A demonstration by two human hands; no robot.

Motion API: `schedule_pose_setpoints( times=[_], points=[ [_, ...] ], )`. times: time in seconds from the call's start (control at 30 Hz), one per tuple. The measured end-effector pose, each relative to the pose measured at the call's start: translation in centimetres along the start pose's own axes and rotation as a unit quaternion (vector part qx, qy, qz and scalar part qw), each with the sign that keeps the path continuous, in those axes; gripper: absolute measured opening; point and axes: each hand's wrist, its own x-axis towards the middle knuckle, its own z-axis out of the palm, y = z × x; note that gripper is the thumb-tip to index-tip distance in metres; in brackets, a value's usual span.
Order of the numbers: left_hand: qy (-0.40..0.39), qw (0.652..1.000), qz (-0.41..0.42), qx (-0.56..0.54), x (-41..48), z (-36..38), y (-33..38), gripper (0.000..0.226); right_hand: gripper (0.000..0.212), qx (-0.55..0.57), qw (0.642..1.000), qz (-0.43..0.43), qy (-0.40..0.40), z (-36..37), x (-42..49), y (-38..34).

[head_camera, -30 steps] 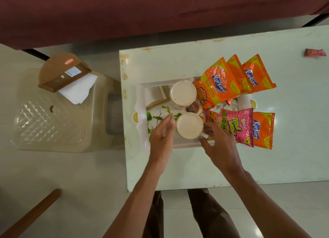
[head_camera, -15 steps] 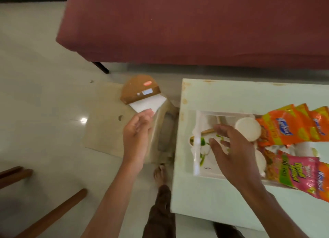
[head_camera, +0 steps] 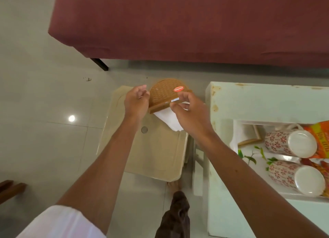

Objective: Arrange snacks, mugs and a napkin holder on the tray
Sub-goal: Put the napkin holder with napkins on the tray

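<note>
A brown woven napkin holder [head_camera: 164,93] with white napkins [head_camera: 169,121] sticking out lies on a beige plastic stool [head_camera: 153,149]. My left hand [head_camera: 137,101] is at the holder's left edge with fingers apart. My right hand [head_camera: 189,113] hovers at its right corner over the napkins, fingers curled and apart; neither hand visibly grips it. At the right, a white tray [head_camera: 236,129] holds two patterned mugs [head_camera: 277,143] [head_camera: 283,173] lying on their sides and orange snack packets [head_camera: 320,136], cut off by the frame edge.
The tray rests on a white table [head_camera: 249,102] just right of the stool, with a narrow gap between them. A maroon sofa [head_camera: 195,24] runs along the far side. Wooden furniture legs [head_camera: 10,188] show at the lower left on the tiled floor.
My view swung left from the tray to the stool. My left hand left the mug and reached the napkin holder; my right hand followed from the tray to the holder's right side.
</note>
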Motion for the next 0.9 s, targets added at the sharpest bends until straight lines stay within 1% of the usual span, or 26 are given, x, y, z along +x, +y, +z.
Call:
schedule_pose_setpoints(
  times=[0.1,0.2,0.27,0.4,0.5,0.53,0.57,0.6,0.63,0.67,0.7,0.73,0.77,0.8,0.83,0.87,0.9],
  points=[
    [-0.01,1.0,0.01,0.015,0.7,0.3,-0.7,0.038,0.046,-0.018,1.0,0.012,-0.007,1.3,0.6,-0.1],
    [-0.015,0.999,-0.016,-0.049,0.4,0.0,-0.8,0.039,0.043,-0.016,1.0,0.014,0.006,1.4,0.5,0.2],
    [-0.019,0.995,-0.012,-0.093,-0.6,-0.2,-0.4,0.043,0.041,0.007,0.999,0.022,0.029,1.1,0.3,0.2],
    [-0.041,0.986,0.081,-0.138,-5.3,0.3,1.1,0.048,0.039,0.062,0.995,0.031,0.069,0.1,-0.6,0.0],
    [-0.079,0.974,0.14,-0.16,-10.1,1.7,1.4,0.045,0.019,0.14,0.988,0.018,0.07,-1.1,-1.5,0.1],
    [-0.086,0.972,0.153,-0.155,-11.6,2.3,1.3,0.044,0.021,0.166,0.983,0.02,0.074,-1.7,-1.8,0.3],
    [-0.09,0.972,0.161,-0.145,-12.9,3.0,1.1,0.043,0.031,0.182,0.98,0.027,0.077,-2.3,-2.0,0.7],
    [-0.095,0.972,0.169,-0.133,-13.9,3.7,0.8,0.042,0.05,0.191,0.978,0.041,0.078,-2.9,-2.3,1.3],
    [-0.105,0.971,0.181,-0.117,-14.7,4.2,0.6,0.042,0.065,0.196,0.976,0.06,0.078,-3.4,-2.7,1.8],
    [-0.119,0.968,0.198,-0.1,-15.6,4.8,0.5,0.042,0.071,0.205,0.973,0.075,0.081,-4.1,-3.0,2.4],
    [-0.127,0.963,0.222,-0.082,-16.4,5.1,0.5,0.041,0.07,0.215,0.969,0.083,0.083,-4.9,-3.5,3.0],
    [-0.115,0.959,0.248,-0.072,-17.1,5.5,0.4,0.038,0.066,0.225,0.967,0.087,0.085,-5.9,-3.9,3.7],
    [-0.081,0.958,0.263,-0.077,-17.7,5.8,0.5,0.033,0.063,0.226,0.967,0.085,0.085,-6.8,-4.4,4.4],
    [-0.033,0.961,0.256,-0.103,-18.1,5.9,0.5,0.028,0.06,0.222,0.968,0.075,0.084,-7.7,-4.9,5.0],
    [0.005,0.965,0.224,-0.14,-18.5,6.2,0.8,0.025,0.059,0.215,0.971,0.06,0.082,-8.8,-5.5,5.6],
    [0.02,0.969,0.176,-0.175,-18.9,6.5,1.1,0.027,0.058,0.205,0.975,0.046,0.077,-9.8,-6.2,6.3],
    [-0.01,0.972,0.121,-0.202,-19.2,6.9,1.7,0.031,0.058,0.197,0.977,0.036,0.069,-10.8,-6.8,7.1]
  ],
)
